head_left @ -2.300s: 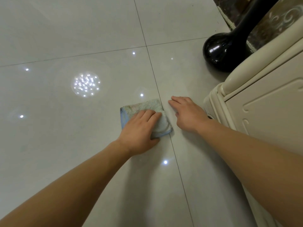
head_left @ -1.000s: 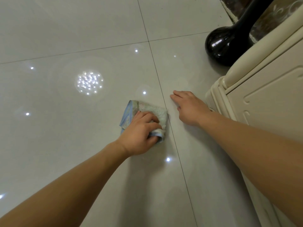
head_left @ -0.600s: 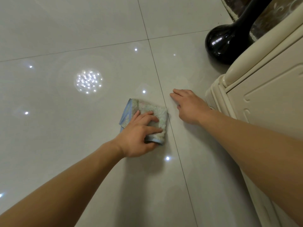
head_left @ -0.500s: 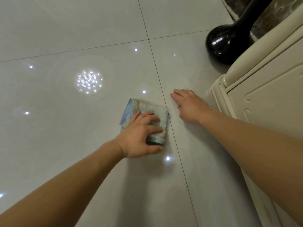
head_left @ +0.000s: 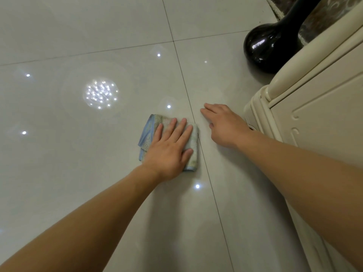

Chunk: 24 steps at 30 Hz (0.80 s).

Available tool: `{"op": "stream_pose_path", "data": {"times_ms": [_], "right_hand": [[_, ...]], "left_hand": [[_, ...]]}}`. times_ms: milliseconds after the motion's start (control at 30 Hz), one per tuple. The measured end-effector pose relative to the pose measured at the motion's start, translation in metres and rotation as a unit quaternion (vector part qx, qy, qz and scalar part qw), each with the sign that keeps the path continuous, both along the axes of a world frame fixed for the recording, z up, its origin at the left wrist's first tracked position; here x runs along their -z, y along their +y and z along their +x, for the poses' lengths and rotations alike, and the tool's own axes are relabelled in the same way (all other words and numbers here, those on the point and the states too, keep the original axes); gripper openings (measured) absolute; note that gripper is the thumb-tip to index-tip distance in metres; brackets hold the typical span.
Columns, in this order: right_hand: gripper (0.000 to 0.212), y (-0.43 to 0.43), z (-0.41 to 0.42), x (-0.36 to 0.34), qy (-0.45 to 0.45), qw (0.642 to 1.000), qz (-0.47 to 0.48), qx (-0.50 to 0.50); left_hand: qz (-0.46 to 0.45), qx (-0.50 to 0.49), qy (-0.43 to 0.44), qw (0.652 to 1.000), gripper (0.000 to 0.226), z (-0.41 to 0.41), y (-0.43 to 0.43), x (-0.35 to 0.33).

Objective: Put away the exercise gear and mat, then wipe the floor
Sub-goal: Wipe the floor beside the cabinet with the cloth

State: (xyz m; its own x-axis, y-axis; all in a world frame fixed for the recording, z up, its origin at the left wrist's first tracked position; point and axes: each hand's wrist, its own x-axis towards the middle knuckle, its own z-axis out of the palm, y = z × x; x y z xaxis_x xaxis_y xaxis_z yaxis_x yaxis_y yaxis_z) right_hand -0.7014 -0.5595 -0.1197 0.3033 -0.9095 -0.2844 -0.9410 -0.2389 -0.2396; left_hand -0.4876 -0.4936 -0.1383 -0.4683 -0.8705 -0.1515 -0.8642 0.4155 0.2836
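A folded cloth (head_left: pixel 151 127), pale green with a blue edge, lies on the glossy grey tiled floor (head_left: pixel 78 154) beside a tile seam. My left hand (head_left: pixel 170 148) presses flat on the cloth with straight fingers and covers most of it. My right hand (head_left: pixel 224 124) rests palm down on the bare floor just right of the seam, fingers spread, holding nothing. No exercise gear or mat is in view.
A cream cabinet (head_left: pixel 314 114) with moulded trim stands close on the right, its corner next to my right wrist. A shiny black vase (head_left: pixel 269 44) stands on the floor behind it. Ceiling lights reflect off the tiles at left.
My left hand's fingers were curled on the cloth and have straightened to lie flat over it. The cloth has spread out slightly. My right hand has stayed in place.
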Motion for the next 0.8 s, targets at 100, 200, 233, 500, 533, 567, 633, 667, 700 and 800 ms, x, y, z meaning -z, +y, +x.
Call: {"op": "stream_pose_path", "data": {"times_ms": [100,200,233,500,533,567,633,667,700,800], "right_hand": [[0.061,-0.001,0.0,-0.002,-0.001,1.0,0.001,0.002],[0.063,-0.001,0.002,-0.004,-0.001,1.0,0.003,0.006],[0.064,-0.001,0.003,-0.004,-0.001,1.0,0.004,0.008],[0.067,0.002,0.006,-0.009,0.009,1.0,0.019,0.005],[0.067,0.002,0.008,-0.01,0.011,1.0,0.022,0.006],[0.066,0.003,0.01,-0.011,0.013,1.0,0.025,0.01],[0.063,0.004,0.014,-0.015,0.018,0.999,0.028,0.017],[0.061,0.005,0.017,-0.016,0.02,0.999,0.027,0.018],[0.06,0.007,0.02,-0.017,0.022,0.999,0.025,0.017],[0.059,0.01,0.028,-0.018,0.023,0.999,0.034,0.007]], "left_hand": [[-0.003,-0.016,-0.017,1.0,0.065,-0.005,-0.004,0.001],[0.002,-0.052,-0.021,0.998,0.064,-0.015,-0.012,0.0],[0.006,-0.07,-0.023,0.997,0.064,-0.02,-0.016,0.0],[-0.017,-0.078,-0.038,0.996,0.067,-0.028,-0.024,0.003],[-0.016,-0.084,-0.041,0.996,0.066,-0.028,-0.024,0.003],[-0.019,-0.087,-0.042,0.995,0.065,-0.027,-0.024,0.004],[-0.021,-0.084,-0.041,0.995,0.065,-0.023,-0.024,0.004],[-0.021,-0.081,-0.042,0.996,0.064,-0.018,-0.024,0.003],[-0.022,-0.08,-0.044,0.996,0.064,-0.011,-0.023,0.003],[-0.025,-0.082,-0.056,0.995,0.063,0.015,-0.023,0.004]]}}
